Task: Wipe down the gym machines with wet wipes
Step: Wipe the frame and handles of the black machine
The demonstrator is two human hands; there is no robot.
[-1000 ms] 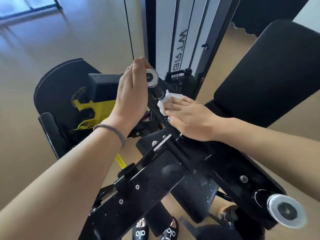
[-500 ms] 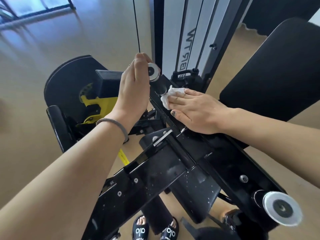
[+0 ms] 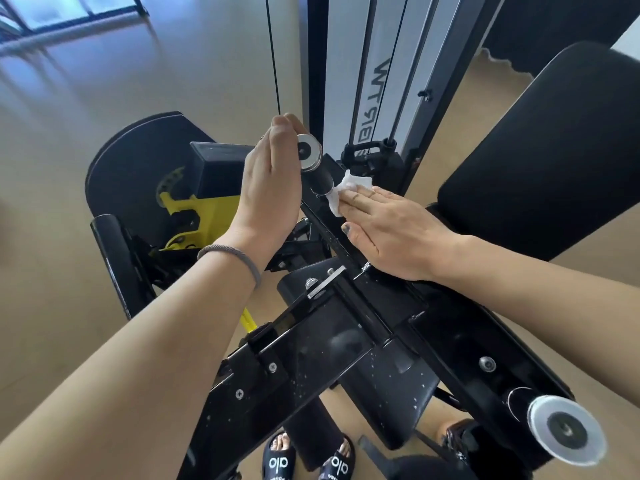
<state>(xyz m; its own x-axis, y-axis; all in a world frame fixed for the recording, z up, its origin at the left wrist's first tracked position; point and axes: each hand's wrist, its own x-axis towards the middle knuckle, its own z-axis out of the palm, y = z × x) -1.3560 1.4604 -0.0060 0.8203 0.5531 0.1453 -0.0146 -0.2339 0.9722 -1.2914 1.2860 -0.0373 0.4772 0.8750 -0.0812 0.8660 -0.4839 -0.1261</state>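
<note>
**A:** So your right hand is lying flat, fingers together, pressing the wet wipe onto the black bar of the machine. No pinch there, the wipe is just trapped under your fingertips, with its crumpled edge poking out up toward the round grip post.

**B:** And the left?

**A:** Your left hand is cupped around the far side of that post, right by its chrome end cap. Can't tell if your fingers are actually closed on it, they're hidden behind the palm. Looks more like you're steadying it.

**B:** What matters for the next swipe?

**A:** That bar runs diagonally, from the post at the top down toward you and off to the right, ending at the second chrome cap. The wipe sits at the top end, just touching the base of the post. So the unwiped length lies down-right of your right hand, along the bar's long axis. I'd guess you pull back toward yourself, or curl the wipe around the post. The right hand is the one to do it either way.

**B:** Anything different from a second ago?

**A:** Yep, the wipe has crept up the bar, closer to the post. Left hand hasn't really moved.
</note>
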